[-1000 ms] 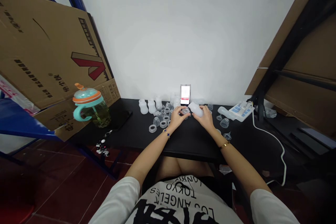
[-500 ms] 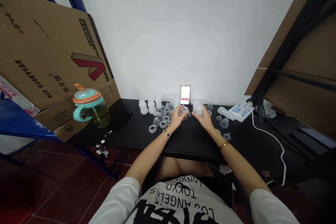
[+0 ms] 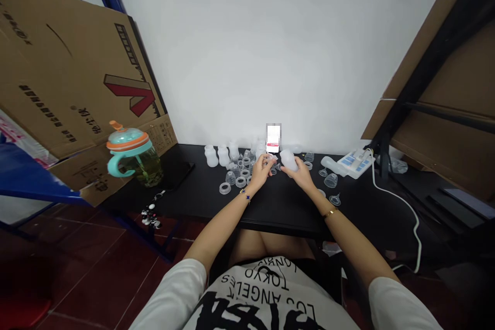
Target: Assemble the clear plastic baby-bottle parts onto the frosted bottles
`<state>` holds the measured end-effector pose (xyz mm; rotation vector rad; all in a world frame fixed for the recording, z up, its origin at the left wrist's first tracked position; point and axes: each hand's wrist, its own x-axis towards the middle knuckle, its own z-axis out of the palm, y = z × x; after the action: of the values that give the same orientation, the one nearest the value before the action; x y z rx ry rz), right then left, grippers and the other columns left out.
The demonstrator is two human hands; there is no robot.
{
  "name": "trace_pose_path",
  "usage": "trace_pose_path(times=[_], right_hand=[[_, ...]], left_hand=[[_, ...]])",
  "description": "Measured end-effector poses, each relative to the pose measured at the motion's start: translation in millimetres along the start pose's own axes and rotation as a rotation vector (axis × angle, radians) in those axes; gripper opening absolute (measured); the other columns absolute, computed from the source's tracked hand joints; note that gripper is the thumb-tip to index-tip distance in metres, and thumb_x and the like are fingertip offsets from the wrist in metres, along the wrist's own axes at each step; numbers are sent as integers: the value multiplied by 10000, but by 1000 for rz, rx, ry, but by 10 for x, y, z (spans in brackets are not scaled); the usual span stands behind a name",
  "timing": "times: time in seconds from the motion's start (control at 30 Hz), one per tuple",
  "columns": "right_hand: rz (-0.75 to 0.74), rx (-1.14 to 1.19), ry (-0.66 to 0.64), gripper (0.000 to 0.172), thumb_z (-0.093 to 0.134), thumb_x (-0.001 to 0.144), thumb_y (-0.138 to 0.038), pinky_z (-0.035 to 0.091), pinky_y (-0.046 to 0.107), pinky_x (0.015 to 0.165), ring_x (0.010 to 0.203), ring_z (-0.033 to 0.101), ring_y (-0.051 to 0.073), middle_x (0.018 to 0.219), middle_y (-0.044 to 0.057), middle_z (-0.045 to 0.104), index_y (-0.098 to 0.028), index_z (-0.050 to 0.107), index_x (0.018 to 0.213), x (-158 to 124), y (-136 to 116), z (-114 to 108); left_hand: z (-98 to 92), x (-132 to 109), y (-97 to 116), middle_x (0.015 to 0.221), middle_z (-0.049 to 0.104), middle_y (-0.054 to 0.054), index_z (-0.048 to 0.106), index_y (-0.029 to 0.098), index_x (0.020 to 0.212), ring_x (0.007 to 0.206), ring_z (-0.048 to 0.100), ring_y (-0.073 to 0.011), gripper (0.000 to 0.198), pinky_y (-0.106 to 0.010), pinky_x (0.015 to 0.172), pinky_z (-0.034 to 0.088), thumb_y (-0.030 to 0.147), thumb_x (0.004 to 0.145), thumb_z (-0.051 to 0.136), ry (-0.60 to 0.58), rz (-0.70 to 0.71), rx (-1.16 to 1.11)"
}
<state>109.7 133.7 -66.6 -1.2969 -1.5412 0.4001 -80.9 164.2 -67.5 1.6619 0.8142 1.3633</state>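
Note:
My right hand (image 3: pixel 301 173) is closed around a frosted white baby bottle body (image 3: pixel 289 160), which tilts over to the left above the table. Just left of it, my left hand (image 3: pixel 261 170) pinches a small clear plastic piece (image 3: pixel 273 157); the fingers partly cover it, so its exact kind is unclear. The two held things are close but apart. Near my left hand lie white collar rings (image 3: pixel 225 188) and a clear domed cap (image 3: pixel 230 178). To the right of my right hand are another clear cap (image 3: pixel 331 180) and a clear piece with a thin stem (image 3: pixel 334 199).
Several frosted bottles (image 3: pixel 211 156) stand along the wall at the back left. A phone (image 3: pixel 273 137) is propped upright behind my hands. A power strip (image 3: pixel 356 163) with a white cable sits right, and a teal-lidded jug (image 3: pixel 135 157) left, beside a large cardboard box (image 3: pixel 77 77).
The bottle in my right hand has tipped further to the left. My left hand has turned its clear piece slightly, so less of it shows between the fingers.

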Motion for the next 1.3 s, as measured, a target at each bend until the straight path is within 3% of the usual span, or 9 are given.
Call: trace_pose_path(times=[0.23,0.47,0.73,0.9,1.3], right_hand=[[-24,-95,-11,547,748,706,-578,484,368,769,887,635,273,1013,76,702,-205,630,1089,-3,-20,1],[-24,-171,-156,515,725,728,-614,462,335,683,795,634,253,904,36,693,-221,624,1043,-6,26,24],[-84,-199,-248,511,699,744,-641,460,324,687,804,635,245,912,26,689,-229,615,1034,-17,51,33],[-42,-196,-273,530,697,749,-651,471,322,678,804,642,247,896,23,695,-230,615,1061,-24,63,40],[-76,-204,-279,476,689,791,-607,498,329,719,835,669,246,956,28,725,-239,639,1089,-24,94,55]], left_hand=[[-3,-6,-6,1026,736,-52,535,224,1193,497,591,-86,455,-220,485,436,597,932,533,11,-9,26],[-7,-11,8,1284,651,-96,521,238,1257,535,624,-70,461,-206,462,438,531,912,608,56,7,37],[16,-28,90,1239,677,-102,545,222,1235,573,659,-95,498,-207,462,462,537,868,663,13,-37,36],[19,-21,83,1233,684,-108,556,213,1211,562,665,-98,456,-205,448,460,472,860,688,8,-31,10],[17,-27,78,1214,696,-96,561,218,1190,566,662,-93,417,-200,457,474,437,860,691,-23,-25,6]])
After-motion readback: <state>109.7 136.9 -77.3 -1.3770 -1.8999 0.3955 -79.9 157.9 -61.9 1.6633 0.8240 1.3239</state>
